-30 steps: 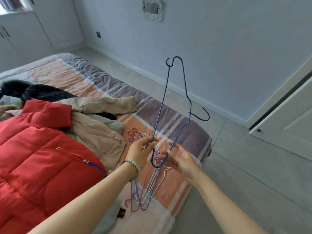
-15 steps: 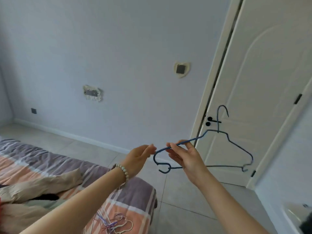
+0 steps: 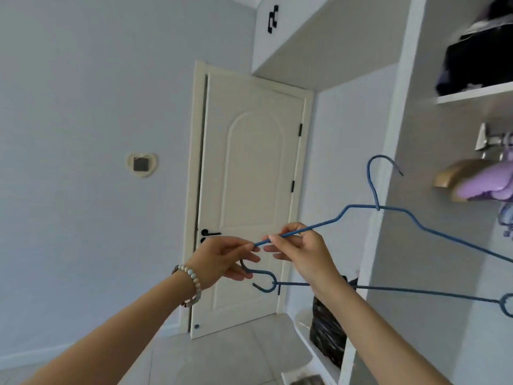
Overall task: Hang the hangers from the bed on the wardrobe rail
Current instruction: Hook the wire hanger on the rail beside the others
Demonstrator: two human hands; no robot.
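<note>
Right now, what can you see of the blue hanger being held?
The blue hanger looks like thin coated wire: top hook, sloped shoulders, straight bottom bar, curled hooks at both ends. It is upright, hook up, in midair before the wardrobe. The right hand pinches one shoulder; the left hand holds the end curl.

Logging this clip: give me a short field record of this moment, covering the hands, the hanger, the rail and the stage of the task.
blue hanger: wire, hook up, in the air left of the wardrobe
left hand: holds the hanger's bent end
right hand: pinches the upper wire next to it
rail: upper right, bears a purple hanger and a gold hanger
behind: white door
stage: blue hanger not yet on the rail
</note>
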